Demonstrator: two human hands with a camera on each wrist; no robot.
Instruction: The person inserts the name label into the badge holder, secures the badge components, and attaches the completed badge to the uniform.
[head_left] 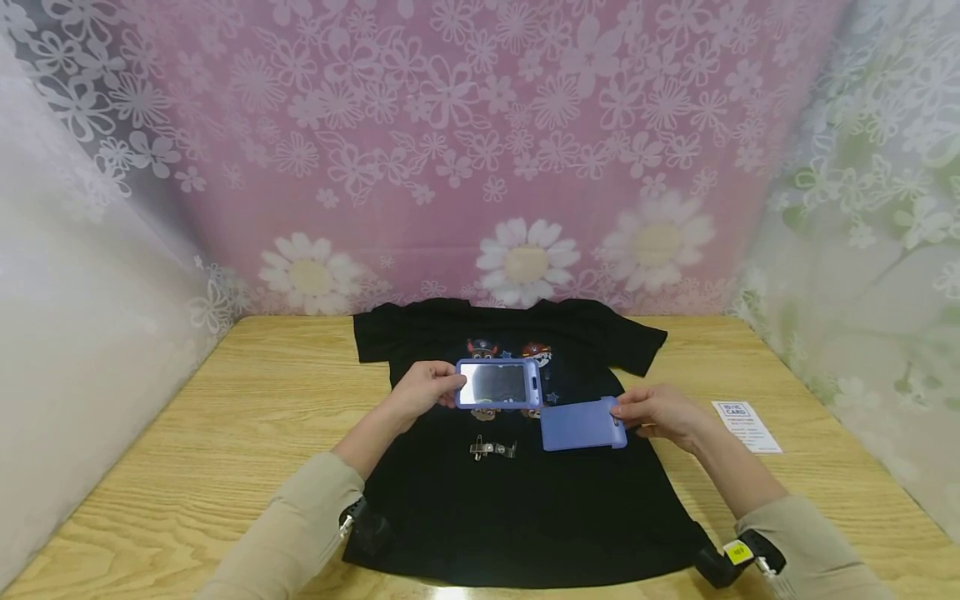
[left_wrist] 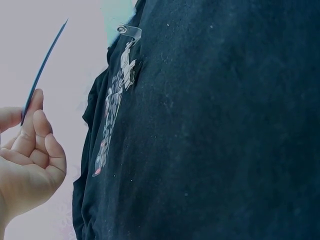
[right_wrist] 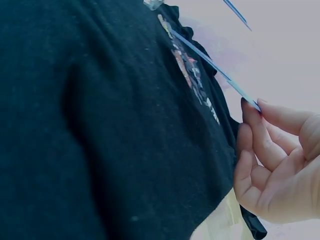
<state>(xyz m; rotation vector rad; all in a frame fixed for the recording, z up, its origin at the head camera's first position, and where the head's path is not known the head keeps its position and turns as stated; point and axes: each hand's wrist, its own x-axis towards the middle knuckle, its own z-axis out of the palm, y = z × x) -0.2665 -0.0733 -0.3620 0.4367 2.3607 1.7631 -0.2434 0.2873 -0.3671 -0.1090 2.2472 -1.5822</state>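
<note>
Above a black T-shirt (head_left: 480, 517), my left hand (head_left: 429, 386) pinches the left end of a blue card holder frame (head_left: 498, 384) with a clear, shiny window. My right hand (head_left: 663, 412) pinches the right end of a solid blue card holder panel (head_left: 581, 425), lower and to the right. The two pieces are apart, though close at their near corners. In the wrist views both the frame (left_wrist: 44, 65) and the panel (right_wrist: 215, 67) show edge-on, between thumb and fingers. A metal badge clip (head_left: 492, 449) with a clear strap lies on the shirt below the frame.
A white printed card (head_left: 747, 427) lies on the wooden table (head_left: 285, 400) to the right of the shirt. Cartoon characters decorate the shirt's chest. A pink floral curtain (head_left: 450, 150) hangs behind the table, with pale cloth at both sides.
</note>
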